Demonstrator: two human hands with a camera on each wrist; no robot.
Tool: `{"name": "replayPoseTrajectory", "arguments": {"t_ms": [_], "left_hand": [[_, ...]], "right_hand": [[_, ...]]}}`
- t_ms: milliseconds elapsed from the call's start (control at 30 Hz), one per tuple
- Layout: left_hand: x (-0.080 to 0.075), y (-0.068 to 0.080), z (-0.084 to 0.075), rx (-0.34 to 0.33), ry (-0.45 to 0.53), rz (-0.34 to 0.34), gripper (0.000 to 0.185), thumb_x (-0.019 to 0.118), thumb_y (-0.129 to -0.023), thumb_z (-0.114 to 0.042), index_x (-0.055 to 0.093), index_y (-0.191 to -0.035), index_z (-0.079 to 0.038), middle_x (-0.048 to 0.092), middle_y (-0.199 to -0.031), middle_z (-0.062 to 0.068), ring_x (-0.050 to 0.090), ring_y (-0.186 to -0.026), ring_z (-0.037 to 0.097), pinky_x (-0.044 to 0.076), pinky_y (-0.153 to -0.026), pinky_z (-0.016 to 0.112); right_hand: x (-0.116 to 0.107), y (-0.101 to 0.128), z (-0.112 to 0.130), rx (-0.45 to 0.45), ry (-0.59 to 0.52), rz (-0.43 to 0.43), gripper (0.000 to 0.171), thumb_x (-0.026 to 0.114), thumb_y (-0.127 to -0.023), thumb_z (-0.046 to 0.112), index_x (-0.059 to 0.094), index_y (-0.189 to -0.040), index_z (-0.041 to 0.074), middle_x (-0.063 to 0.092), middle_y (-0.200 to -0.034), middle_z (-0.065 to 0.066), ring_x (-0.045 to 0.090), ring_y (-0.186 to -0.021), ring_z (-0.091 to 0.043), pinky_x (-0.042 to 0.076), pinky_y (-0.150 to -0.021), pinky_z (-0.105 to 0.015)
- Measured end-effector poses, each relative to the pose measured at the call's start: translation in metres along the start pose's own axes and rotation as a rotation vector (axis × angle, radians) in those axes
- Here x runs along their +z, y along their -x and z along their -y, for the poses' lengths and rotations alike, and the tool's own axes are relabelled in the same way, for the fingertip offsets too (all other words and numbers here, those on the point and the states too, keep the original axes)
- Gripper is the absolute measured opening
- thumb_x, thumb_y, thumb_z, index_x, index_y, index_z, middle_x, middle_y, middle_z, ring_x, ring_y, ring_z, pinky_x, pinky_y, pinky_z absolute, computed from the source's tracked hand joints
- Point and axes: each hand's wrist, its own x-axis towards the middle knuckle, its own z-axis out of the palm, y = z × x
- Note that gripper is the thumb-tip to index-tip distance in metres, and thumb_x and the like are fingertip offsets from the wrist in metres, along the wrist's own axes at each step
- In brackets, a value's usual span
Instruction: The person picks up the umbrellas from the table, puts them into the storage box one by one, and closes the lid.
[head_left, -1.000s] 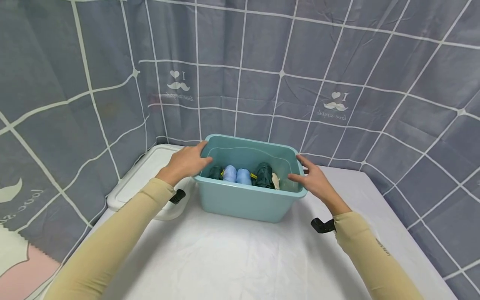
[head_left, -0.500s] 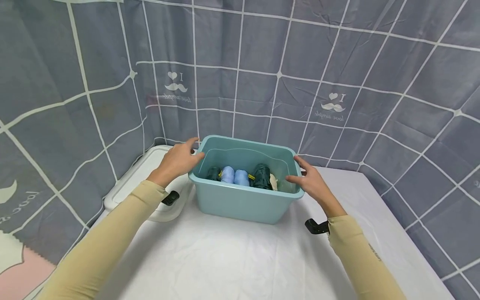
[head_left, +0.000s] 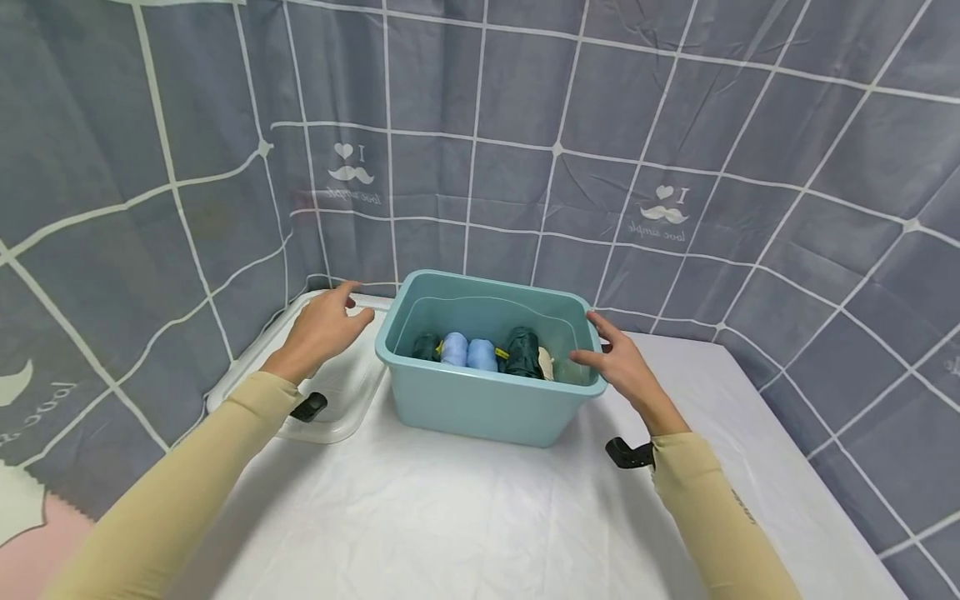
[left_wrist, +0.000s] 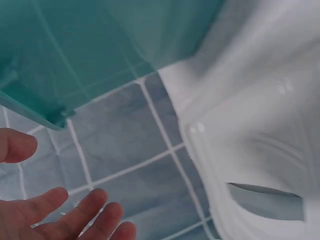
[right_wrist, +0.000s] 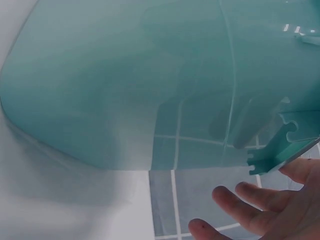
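Observation:
A light blue-green plastic bin [head_left: 480,408] stands on the white table. Inside lie two pale blue rolls [head_left: 468,352], dark green bundles [head_left: 522,353] and a cream item [head_left: 546,363], partly hidden by the front wall. My right hand [head_left: 622,358] is at the bin's right rim, thumb over the inside and fingers outside. In the right wrist view its fingers are spread, one right at the rim. My left hand [head_left: 322,329] is apart from the bin, fingers spread and nothing in them, over the white lid [head_left: 352,367] at the bin's left.
Grey curtains [head_left: 442,167] with white grid lines hang behind and along both sides. The white tablecloth [head_left: 480,517] spreads in front of the bin. A black wrist camera mount [head_left: 630,453] sticks out beneath my right wrist.
My left hand has come away from the bin's left rim and moved left over the lid. My right hand stays at the right rim, and the bin's contents look unchanged.

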Motion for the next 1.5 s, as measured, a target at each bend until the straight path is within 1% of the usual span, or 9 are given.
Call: {"name": "replayPoseTrajectory", "arguments": {"t_ms": [200,367,533,733,933,1033,1233,1333,1500], "left_hand": [[0.001,0.001,0.025,0.005,-0.021,0.006,0.062,0.05,-0.096,-0.029,0.04,-0.152,-0.004,0.057,-0.136,0.028,0.051,-0.127,0.047,0.042,-0.099,0.061],[0.006,0.001,0.042,0.022,-0.031,0.011,0.061,0.052,-0.095,-0.024,0.04,-0.15,0.0,0.056,-0.134,0.031,0.051,-0.125,0.049,0.041,-0.101,0.061],[0.011,0.001,0.057,0.007,-0.03,0.014,0.059,0.053,-0.099,-0.026,0.04,-0.149,0.002,0.055,-0.135,0.033,0.051,-0.125,0.051,0.041,-0.102,0.061],[0.015,0.002,0.068,-0.019,0.003,0.038,0.063,0.051,-0.1,-0.033,0.039,-0.15,0.004,0.053,-0.137,0.035,0.05,-0.125,0.051,0.041,-0.102,0.062],[0.021,0.0,0.077,-0.039,-0.002,0.083,0.062,0.053,-0.098,-0.025,0.037,-0.149,0.006,0.05,-0.137,0.038,0.049,-0.126,0.054,0.042,-0.102,0.062],[0.023,0.0,0.08,-0.054,0.011,0.111,0.063,0.055,-0.098,-0.024,0.036,-0.15,0.006,0.051,-0.136,0.038,0.052,-0.123,0.052,0.044,-0.098,0.061],[0.028,-0.001,0.089,-0.143,0.043,0.18,0.067,0.053,-0.099,-0.026,0.03,-0.152,0.008,0.052,-0.134,0.036,0.057,-0.114,0.046,0.049,-0.091,0.054],[0.029,-0.001,0.094,-0.175,0.042,0.19,0.068,0.053,-0.099,-0.026,0.029,-0.152,0.008,0.052,-0.134,0.036,0.056,-0.116,0.046,0.048,-0.094,0.054],[0.029,-0.002,0.098,-0.198,0.025,0.188,0.069,0.053,-0.096,-0.025,0.029,-0.151,0.01,0.048,-0.138,0.039,0.052,-0.121,0.049,0.044,-0.1,0.059]], "right_hand": [[0.001,-0.002,-0.001,-0.006,0.0,0.006,0.091,0.073,-0.091,0.031,0.019,-0.163,0.027,0.023,-0.166,-0.017,0.039,-0.141,-0.042,0.044,-0.107,-0.057],[-0.003,-0.002,-0.001,-0.013,-0.002,0.006,0.092,0.074,-0.09,0.032,0.018,-0.163,0.027,0.023,-0.165,-0.018,0.04,-0.14,-0.042,0.044,-0.106,-0.058],[-0.006,-0.002,-0.001,-0.012,0.008,0.005,0.093,0.074,-0.089,0.033,0.018,-0.163,0.026,0.023,-0.165,-0.019,0.04,-0.14,-0.042,0.044,-0.106,-0.058],[-0.007,-0.001,-0.001,-0.011,0.002,0.0,0.092,0.074,-0.09,0.032,0.018,-0.163,0.026,0.023,-0.165,-0.02,0.04,-0.14,-0.042,0.043,-0.106,-0.059],[-0.007,0.0,-0.001,-0.001,0.001,0.005,0.092,0.073,-0.09,0.031,0.017,-0.163,0.026,0.021,-0.166,-0.02,0.037,-0.142,-0.044,0.042,-0.107,-0.06],[-0.006,0.0,-0.002,0.0,-0.006,0.003,0.092,0.074,-0.09,0.03,0.017,-0.163,0.026,0.022,-0.166,-0.02,0.039,-0.141,-0.043,0.043,-0.107,-0.059],[-0.004,0.001,-0.003,0.0,-0.013,0.008,0.092,0.074,-0.09,0.029,0.017,-0.163,0.027,0.022,-0.165,-0.021,0.04,-0.141,-0.043,0.043,-0.106,-0.058],[-0.003,0.001,-0.003,-0.007,-0.006,0.009,0.092,0.074,-0.09,0.03,0.017,-0.163,0.027,0.022,-0.165,-0.021,0.04,-0.141,-0.043,0.044,-0.106,-0.058],[-0.002,0.001,-0.002,-0.017,-0.01,0.004,0.093,0.074,-0.09,0.03,0.018,-0.163,0.026,0.024,-0.164,-0.021,0.041,-0.14,-0.042,0.044,-0.106,-0.058]]}}
